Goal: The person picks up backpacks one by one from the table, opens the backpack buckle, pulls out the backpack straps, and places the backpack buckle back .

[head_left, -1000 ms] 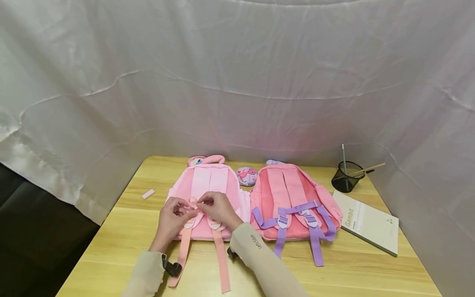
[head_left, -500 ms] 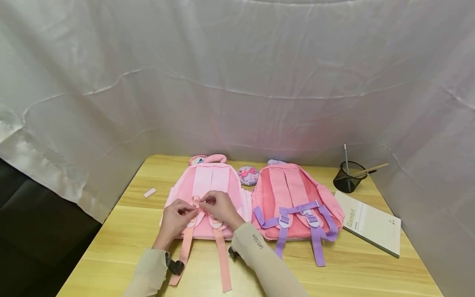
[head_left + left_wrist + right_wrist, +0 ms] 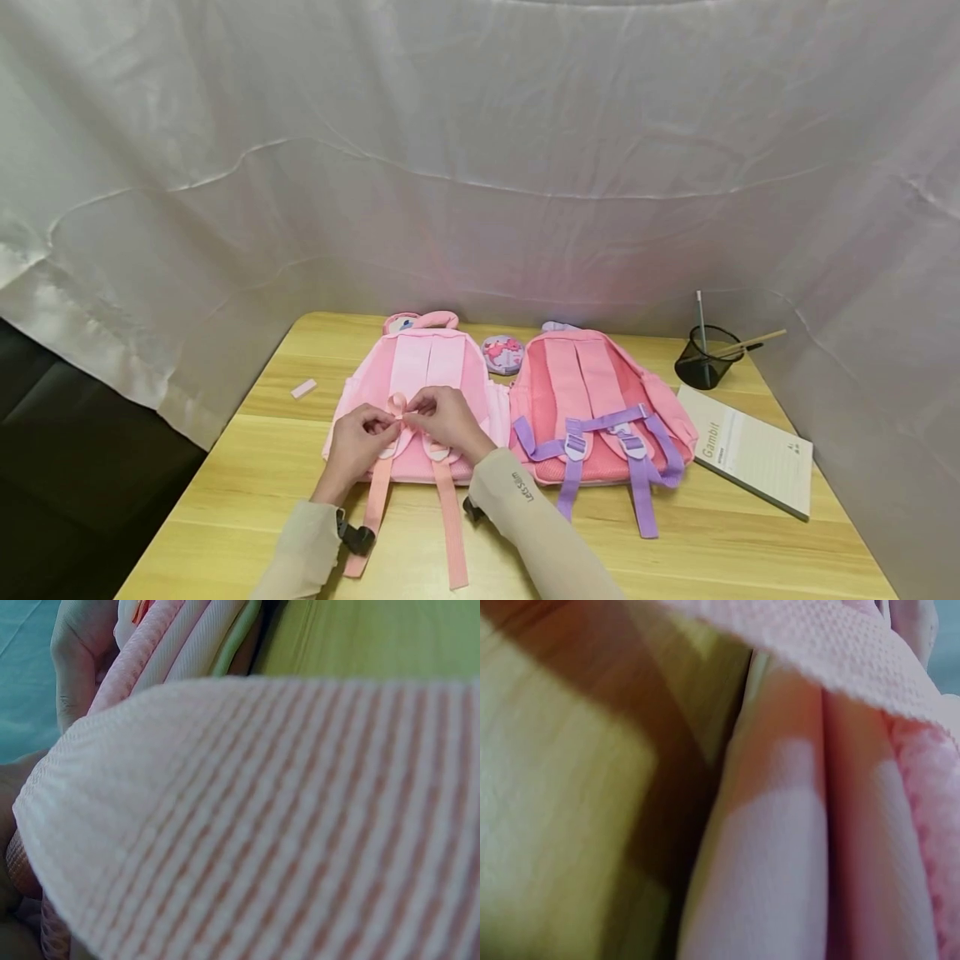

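A light pink backpack point(image 3: 427, 367) lies with its back panel up on the wooden table, shoulder straps on top. Over its middle, my left hand point(image 3: 356, 443) and right hand point(image 3: 444, 421) meet, thumbs and fingertips pinching a peach webbing strap point(image 3: 397, 403). A small loop of it stands up between the fingertips. Two long peach strap tails point(image 3: 450, 533) hang from buckles toward the table's near side. In the left wrist view ribbed webbing point(image 3: 285, 817) covers most of the picture and hides much of the fingers. The right wrist view shows the bag's pale pink side point(image 3: 772, 840).
To the right lies a darker pink backpack point(image 3: 581, 375) with purple webbing straps point(image 3: 573, 487). A round purple patch point(image 3: 502, 355) sits between the bags. Farther right are a notebook point(image 3: 750, 454) and a black mesh pen holder point(image 3: 697, 367). A small pale pink block point(image 3: 303, 388) lies left.
The peach loop now stands up more clearly between the fingertips. My left hand's fingers have drawn closer together at the strap; the right hand keeps nearly the same place. The bags stay put.
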A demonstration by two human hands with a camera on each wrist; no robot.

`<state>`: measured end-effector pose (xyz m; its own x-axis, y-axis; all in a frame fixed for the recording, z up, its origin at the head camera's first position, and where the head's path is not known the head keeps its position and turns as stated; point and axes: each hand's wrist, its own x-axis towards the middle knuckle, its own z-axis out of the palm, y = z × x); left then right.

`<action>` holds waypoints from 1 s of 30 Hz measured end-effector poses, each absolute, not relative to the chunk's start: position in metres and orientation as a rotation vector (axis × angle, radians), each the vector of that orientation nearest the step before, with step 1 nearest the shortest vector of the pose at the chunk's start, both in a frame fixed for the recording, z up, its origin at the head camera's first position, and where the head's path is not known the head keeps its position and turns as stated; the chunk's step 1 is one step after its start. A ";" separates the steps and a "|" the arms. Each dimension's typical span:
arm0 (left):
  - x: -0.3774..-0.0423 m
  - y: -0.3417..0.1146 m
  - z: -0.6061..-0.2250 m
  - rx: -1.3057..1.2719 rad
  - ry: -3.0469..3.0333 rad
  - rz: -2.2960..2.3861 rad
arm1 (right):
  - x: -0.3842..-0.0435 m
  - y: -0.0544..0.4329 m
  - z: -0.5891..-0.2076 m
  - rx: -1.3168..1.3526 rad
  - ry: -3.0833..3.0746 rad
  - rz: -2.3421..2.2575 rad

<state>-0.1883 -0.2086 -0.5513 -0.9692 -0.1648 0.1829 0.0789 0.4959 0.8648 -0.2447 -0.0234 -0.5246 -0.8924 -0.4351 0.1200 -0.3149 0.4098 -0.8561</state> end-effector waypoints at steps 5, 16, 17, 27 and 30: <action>-0.189 -0.208 -0.550 0.078 -2.514 -1.472 | -0.245 -0.024 -0.524 -0.638 2.528 -1.522; -0.190 -0.207 -0.548 0.092 -2.566 -1.457 | -0.245 -0.027 -0.522 -0.560 2.503 -1.603; -0.190 -0.207 -0.548 0.087 -2.567 -1.455 | -0.245 -0.027 -0.521 -0.551 2.495 -1.617; -0.190 -0.207 -0.550 0.056 -2.572 -1.426 | -0.243 -0.028 -0.517 -0.505 2.436 -1.711; -0.190 -0.207 -0.550 0.055 -2.576 -1.422 | -0.242 -0.027 -0.514 -0.493 2.420 -1.726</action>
